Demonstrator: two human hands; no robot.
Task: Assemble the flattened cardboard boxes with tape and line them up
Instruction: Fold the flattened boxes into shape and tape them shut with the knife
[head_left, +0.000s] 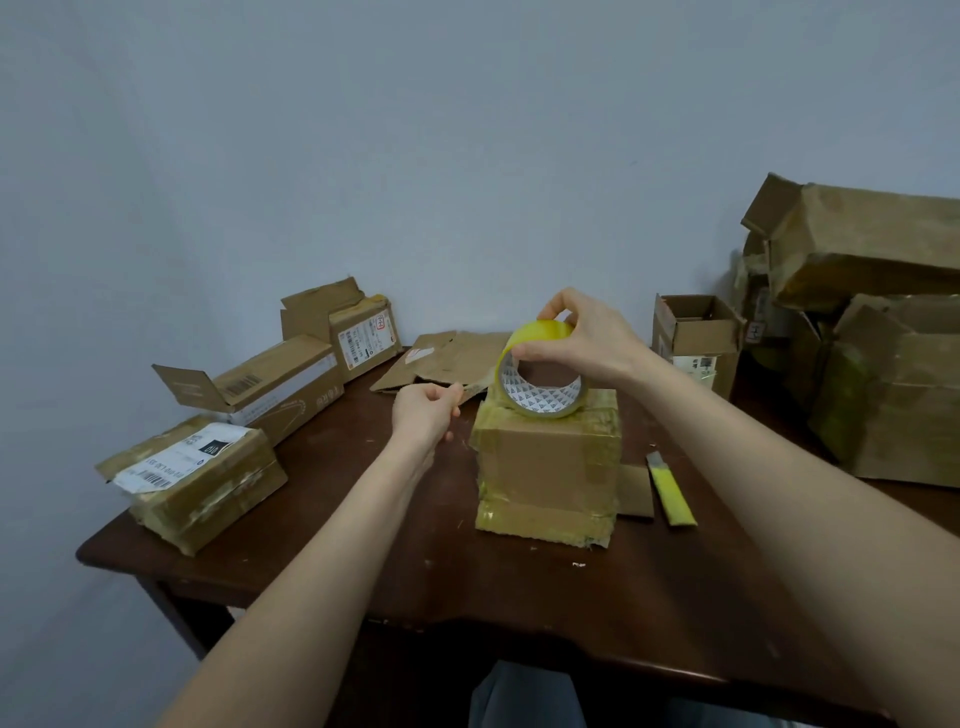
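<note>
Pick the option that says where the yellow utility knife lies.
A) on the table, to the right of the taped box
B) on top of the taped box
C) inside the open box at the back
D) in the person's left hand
A: the yellow utility knife lies flat on the table, just right of the taped box.
</note>
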